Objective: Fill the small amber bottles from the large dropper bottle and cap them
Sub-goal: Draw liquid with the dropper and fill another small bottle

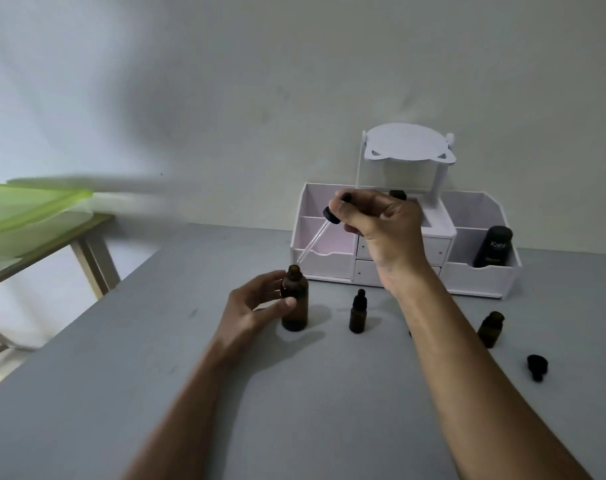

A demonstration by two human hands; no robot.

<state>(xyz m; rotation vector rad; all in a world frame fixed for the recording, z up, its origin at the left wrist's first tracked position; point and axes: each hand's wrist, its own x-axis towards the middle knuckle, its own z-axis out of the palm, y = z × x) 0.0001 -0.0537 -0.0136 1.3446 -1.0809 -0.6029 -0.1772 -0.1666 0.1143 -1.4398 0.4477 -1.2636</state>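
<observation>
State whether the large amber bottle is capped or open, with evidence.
Open: the large amber bottle has a bare neck; the right hand holds the dropper above it.

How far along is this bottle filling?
The capped small bottle seems done. The left hand holds the large bottle; the right hand holds the dropper over its mouth. The open small bottle, its cap lying on the table, still needs capping, perhaps filling.

Plain pale wall lay dim and shadowed, grey table met it, white organizer stood against the wall, wooden side table stood left under a green cover, pale floor below.
</observation>
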